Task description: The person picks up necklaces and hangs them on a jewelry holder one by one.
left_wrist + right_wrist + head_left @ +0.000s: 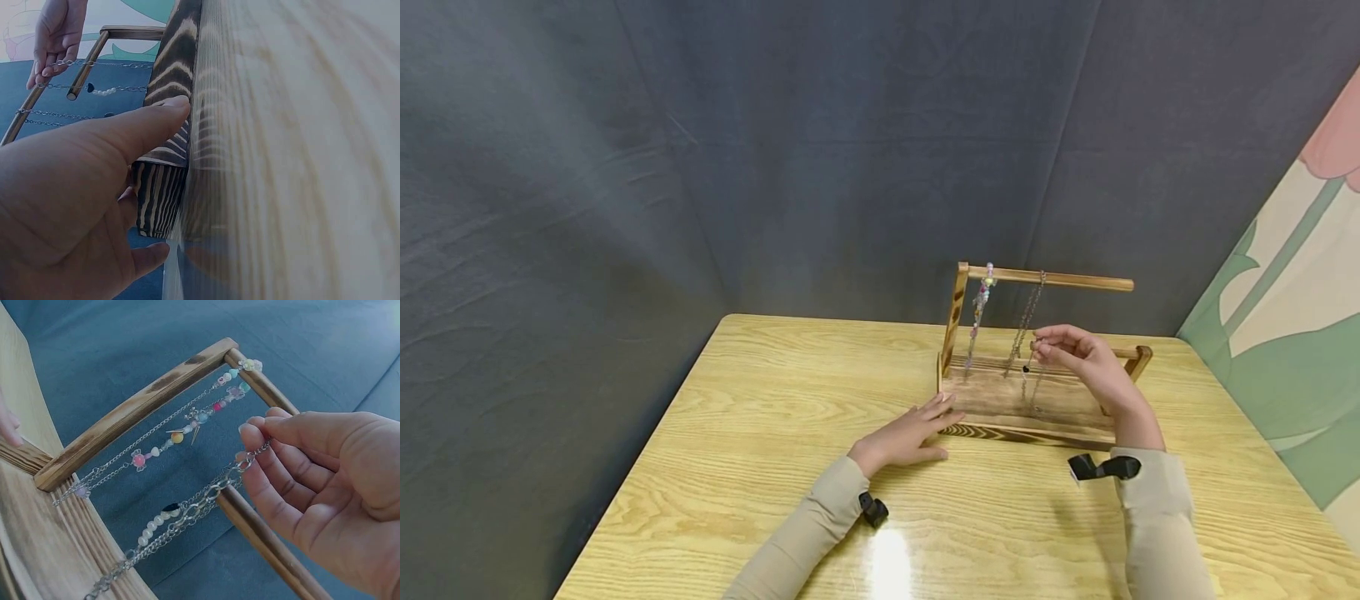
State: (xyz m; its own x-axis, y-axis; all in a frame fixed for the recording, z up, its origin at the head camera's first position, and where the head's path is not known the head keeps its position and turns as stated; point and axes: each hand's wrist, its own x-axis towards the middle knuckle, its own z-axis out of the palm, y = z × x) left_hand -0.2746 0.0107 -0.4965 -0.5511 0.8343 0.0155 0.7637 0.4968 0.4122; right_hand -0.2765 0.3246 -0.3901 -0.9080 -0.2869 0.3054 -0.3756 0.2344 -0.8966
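A wooden jewelry stand (1000, 396) sits on the table. My right hand (1093, 362) pinches a silver chain necklace (215, 490) between thumb and fingertips above its base. The chain hangs down, with white beads (150, 530) and a black piece on it, beside the free end of the lower bar (269, 547). My left hand (906, 433) lies at the stand's front left corner, straight fingers on the rim and the thumb by the dark-grained front edge (172, 75). A colourful beaded necklace (178, 437) and another chain (1028, 317) hang from the upper bar (1075, 282).
The wooden table (775, 392) extends left and in front of the stand. Behind it hangs a dark curtain (850, 167), and at the right is a wall (1292, 358) painted with flowers and leaves.
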